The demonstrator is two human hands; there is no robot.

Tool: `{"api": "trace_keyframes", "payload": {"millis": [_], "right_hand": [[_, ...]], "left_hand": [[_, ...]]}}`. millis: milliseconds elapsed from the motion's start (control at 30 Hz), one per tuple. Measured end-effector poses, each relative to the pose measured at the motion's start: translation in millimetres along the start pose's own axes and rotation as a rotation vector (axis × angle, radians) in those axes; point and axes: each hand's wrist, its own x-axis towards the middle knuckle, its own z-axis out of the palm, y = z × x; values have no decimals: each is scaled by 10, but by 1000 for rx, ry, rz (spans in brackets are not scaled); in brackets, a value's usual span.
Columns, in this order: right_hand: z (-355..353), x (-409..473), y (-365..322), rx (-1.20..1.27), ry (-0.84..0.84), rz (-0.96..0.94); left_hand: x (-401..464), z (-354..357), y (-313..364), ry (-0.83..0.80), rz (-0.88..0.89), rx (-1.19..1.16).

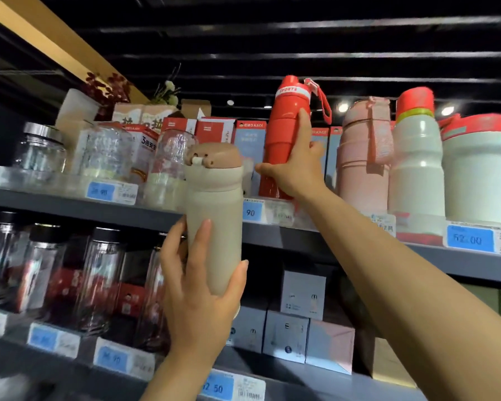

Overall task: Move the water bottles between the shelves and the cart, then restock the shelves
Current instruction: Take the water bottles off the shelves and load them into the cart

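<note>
My left hand (198,287) grips a beige bottle (213,212) with a tan lid, upright in front of the upper shelf's edge (104,206). My right hand (297,166) is wrapped around a red sports bottle (285,125) with a red strap, which stands on the upper shelf. To its right on the same shelf stand a pink bottle (362,157), a white bottle with a red cap (417,166) and a wide white bottle with a red lid (477,175).
Glass jars (41,149) and red and blue boxes (211,131) fill the upper shelf's left part. On the lower shelf are clear dark-lidded bottles (99,279) at left and grey boxes (301,293) at right. Blue price tags (470,240) line the shelf edges.
</note>
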Motion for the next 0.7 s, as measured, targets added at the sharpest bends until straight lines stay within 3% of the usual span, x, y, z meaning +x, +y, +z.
{"api": "trace_keyframes", "payload": {"millis": [233, 500, 700], "right_hand": [[-50, -77, 5, -173, -104, -9], [-119, -185, 85, -318, 0, -12], [-7, -157, 69, -421, 5, -1]], "left_hand": [[-295, 181, -49, -8, 6, -99], [-394, 237, -77, 0, 28, -123], [-538, 215, -117, -23, -56, -116]]}}
